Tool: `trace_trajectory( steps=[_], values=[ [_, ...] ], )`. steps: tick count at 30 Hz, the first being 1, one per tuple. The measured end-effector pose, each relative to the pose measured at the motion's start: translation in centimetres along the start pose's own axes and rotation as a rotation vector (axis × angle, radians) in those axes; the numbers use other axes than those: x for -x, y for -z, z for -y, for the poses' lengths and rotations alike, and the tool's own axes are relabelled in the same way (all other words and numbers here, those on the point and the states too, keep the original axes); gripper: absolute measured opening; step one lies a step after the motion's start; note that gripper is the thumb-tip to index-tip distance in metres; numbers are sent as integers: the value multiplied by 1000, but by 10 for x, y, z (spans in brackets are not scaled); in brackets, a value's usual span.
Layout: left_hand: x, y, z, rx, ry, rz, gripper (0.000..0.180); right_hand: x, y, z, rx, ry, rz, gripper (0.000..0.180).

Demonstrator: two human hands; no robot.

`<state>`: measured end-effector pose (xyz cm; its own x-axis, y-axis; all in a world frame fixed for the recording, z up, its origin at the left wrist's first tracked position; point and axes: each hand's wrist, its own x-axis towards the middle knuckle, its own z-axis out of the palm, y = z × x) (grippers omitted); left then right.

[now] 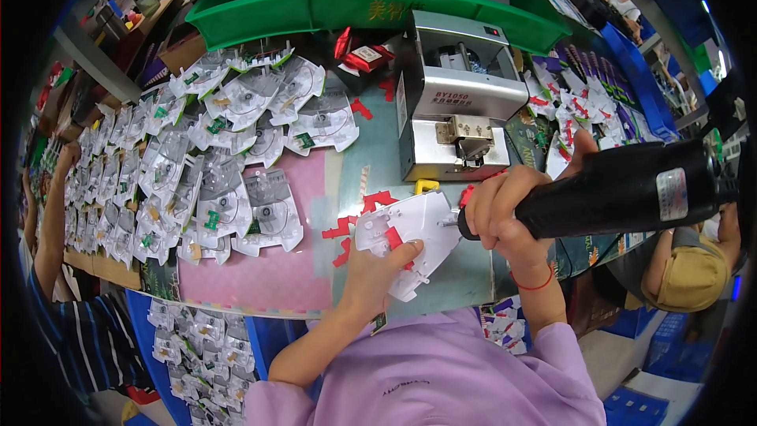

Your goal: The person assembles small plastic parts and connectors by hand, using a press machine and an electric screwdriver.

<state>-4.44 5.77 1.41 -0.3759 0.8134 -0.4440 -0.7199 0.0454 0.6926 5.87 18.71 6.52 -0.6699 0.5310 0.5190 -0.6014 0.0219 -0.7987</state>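
My left hand [372, 278] grips a white plastic shell [430, 225] by its near edge, thumb pressed beside a red plastic part [393, 238] on it. Wrapped around a black electric screwdriver [607, 193] is my right hand [509, 207]. The tool lies nearly level, its bit pointing left at the shell's right edge; whether the tip touches is too small to tell. Loose red plastic parts [341, 228] lie on the mat just left of the shell. Behind it stands a silver screw feeder [465, 91], with a small yellow piece [426, 186] at its foot.
Stacked white and grey shells with wires and green boards [244, 201] cover the left of the table. A green bin [331, 4] spans the back. White, red and purple parts [564, 106] lie at the right. Co-workers' arms [54, 205] show at both sides. A blue crate [150, 347] stands below.
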Motion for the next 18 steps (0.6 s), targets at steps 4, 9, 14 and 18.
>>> trace_trajectory(
  steps=[4, 9, 14, 18],
  values=[
    [5, -1, -2, 4, 56, 10, 42, 2, -1, -3, 64, 78, 95, 57],
    [7, -4, -8, 10, 79, 41, 40, -15, -8, 13, -14, 76, 238, 26],
    [10, -4, -15, -69, 133, 59, 43, -35, -1, 27, 156, 107, 572, 72],
    [11, -8, -15, -130, 169, 34, 44, -29, 1, 32, 188, 89, 586, 74]
  ],
)
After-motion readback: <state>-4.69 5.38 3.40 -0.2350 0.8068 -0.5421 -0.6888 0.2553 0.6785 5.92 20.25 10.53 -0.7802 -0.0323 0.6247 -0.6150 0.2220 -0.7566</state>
